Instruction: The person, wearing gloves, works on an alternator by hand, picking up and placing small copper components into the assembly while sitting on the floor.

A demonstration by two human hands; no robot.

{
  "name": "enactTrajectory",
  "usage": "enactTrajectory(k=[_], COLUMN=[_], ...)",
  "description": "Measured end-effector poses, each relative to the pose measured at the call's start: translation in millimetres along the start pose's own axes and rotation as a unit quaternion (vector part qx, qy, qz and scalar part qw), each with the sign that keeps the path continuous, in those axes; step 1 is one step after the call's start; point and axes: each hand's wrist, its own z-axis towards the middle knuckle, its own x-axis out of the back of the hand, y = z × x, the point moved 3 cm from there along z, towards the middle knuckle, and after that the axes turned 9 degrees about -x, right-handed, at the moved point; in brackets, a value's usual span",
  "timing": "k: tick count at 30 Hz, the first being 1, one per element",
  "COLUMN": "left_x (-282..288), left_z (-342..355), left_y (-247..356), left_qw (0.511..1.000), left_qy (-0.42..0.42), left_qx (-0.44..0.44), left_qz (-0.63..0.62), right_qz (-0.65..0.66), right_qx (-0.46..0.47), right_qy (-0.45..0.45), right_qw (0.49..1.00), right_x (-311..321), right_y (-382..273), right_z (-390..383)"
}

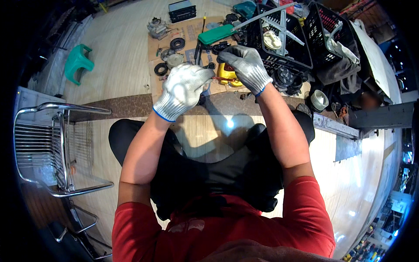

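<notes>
My left hand (184,87), in a white knit glove with grey palm coating, is closed, its fingertips at the end of a thin red rod-like piece (223,79). That piece reaches across toward the right wrist; its exact kind is too small to tell. My right hand (248,66), gloved the same way, is raised with bent fingers pressed together; what they hold, if anything, is hidden. Below and between the hands sits a yellow-cased object (228,71), partly covered by the right hand. A dark rod with a yellow tip (201,37) stands out beyond the left hand.
Cardboard (185,32) on the floor carries black rings (177,43) and metal parts. A green-headed fly swatter (217,34) leans over a black crate (301,26). A white fan wheel (319,100) lies right. A green stool (79,63) and metal chair (43,148) stand left.
</notes>
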Motion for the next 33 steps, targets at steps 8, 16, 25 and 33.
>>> enactTrajectory(k=[8,16,25,33], left_x=[10.0,-2.9,-9.2,-15.6], left_z=[-0.3,-15.4,-12.3,-8.0], left_y=[-1.1,-28.7,-26.3,-14.0], left_qw=[0.989,0.910,0.938,0.968], left_qy=[0.088,0.104,0.055,-0.117], left_qx=[0.108,0.393,0.339,0.161], left_qz=[-0.052,-0.079,0.038,0.152], right_qz=[0.194,0.057,-0.230,-0.258], right_qx=[-0.052,0.004,0.339,0.320], right_qy=[-0.054,0.069,0.164,0.147], right_qw=[0.978,0.996,0.897,0.900], right_x=[-18.1,-25.7,-24.7,-11.7], right_y=[21.2,5.0,-30.6,-38.5], right_z=[1.1,-11.6,-31.6,-29.3])
